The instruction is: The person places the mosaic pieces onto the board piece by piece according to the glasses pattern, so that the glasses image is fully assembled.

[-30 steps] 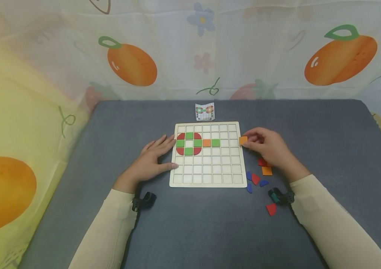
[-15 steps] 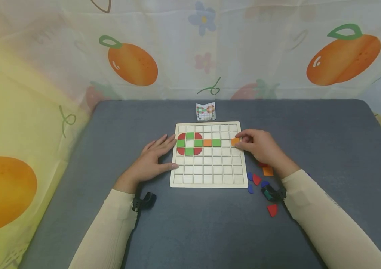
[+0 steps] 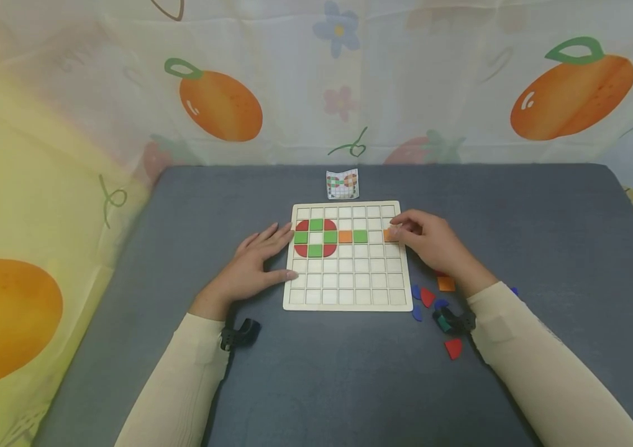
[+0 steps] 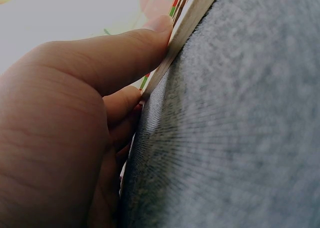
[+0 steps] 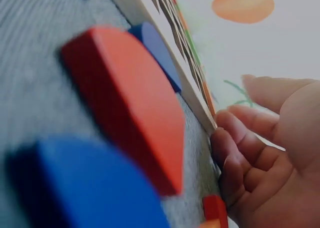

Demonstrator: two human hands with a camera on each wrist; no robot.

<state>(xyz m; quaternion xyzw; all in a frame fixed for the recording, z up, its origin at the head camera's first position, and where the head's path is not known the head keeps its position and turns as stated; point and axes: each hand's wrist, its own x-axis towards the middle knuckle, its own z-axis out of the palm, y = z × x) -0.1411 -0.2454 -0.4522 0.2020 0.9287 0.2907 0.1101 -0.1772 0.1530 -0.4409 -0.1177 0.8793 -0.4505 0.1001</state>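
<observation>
My left hand (image 3: 255,264) lies spread at the left edge of a pale wooden grid board (image 3: 329,282), thumb and fingertips touching its rim. In the left wrist view its thumb (image 4: 115,57) rests along the board's edge. My right hand (image 3: 430,241) is over the board's right edge. Its thumb and fingers hold an orange square tile (image 3: 386,235) at a cell in the rightmost column, and the thumb covers most of it. On the board, green squares (image 3: 315,251) and red rounded corner tiles (image 3: 301,250) form a ring, with an orange square (image 3: 345,236) and a green square (image 3: 360,236) beside it.
Loose tiles lie right of the board: a red one (image 3: 427,297), an orange square (image 3: 446,284), several blue ones (image 3: 417,313) and another red one (image 3: 453,348). A small printed pattern card (image 3: 342,184) lies behind the board on the grey table (image 3: 316,379).
My right hand has carried the orange tile leftward from beyond the board's edge to a cell in the rightmost column, and its thumb now covers more of the tile. The left hand has stayed put.
</observation>
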